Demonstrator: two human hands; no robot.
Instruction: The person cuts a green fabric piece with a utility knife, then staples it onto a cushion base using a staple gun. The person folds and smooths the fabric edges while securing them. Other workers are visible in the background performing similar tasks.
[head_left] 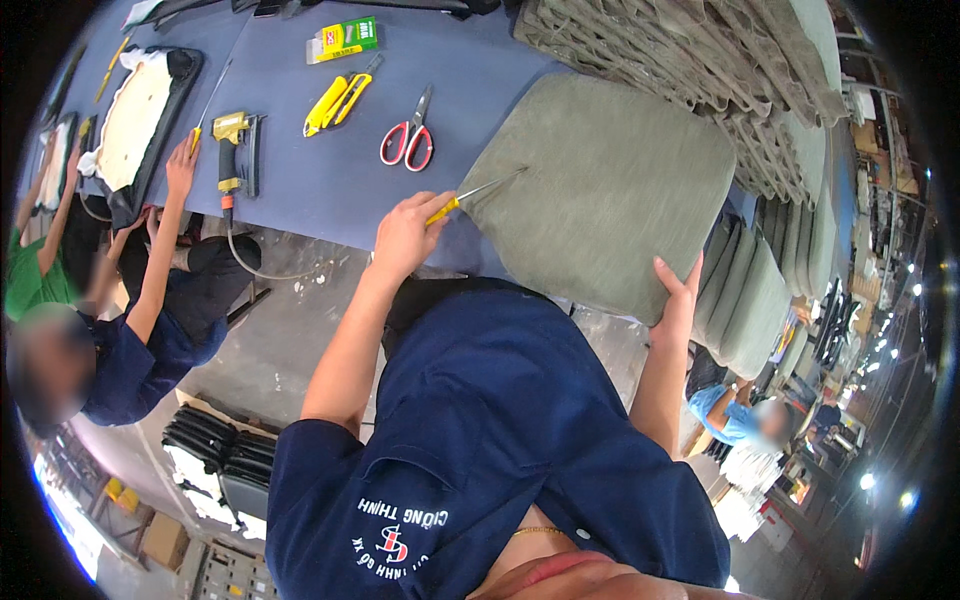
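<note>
Centrally, the left hand (406, 234) has fingers wrapped round a yellow-handled awl (476, 193); centre-right, the right hand (677, 300), thumb spread, touches a grey cushion (620, 190), grip unclear.

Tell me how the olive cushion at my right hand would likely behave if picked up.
The olive cushion probably holds its shape, since its face looks smooth and unsagging. It seems unlikely to roll, being broad and flat. Its matte, fabric-like cover should give your right hand fair grip.
</note>
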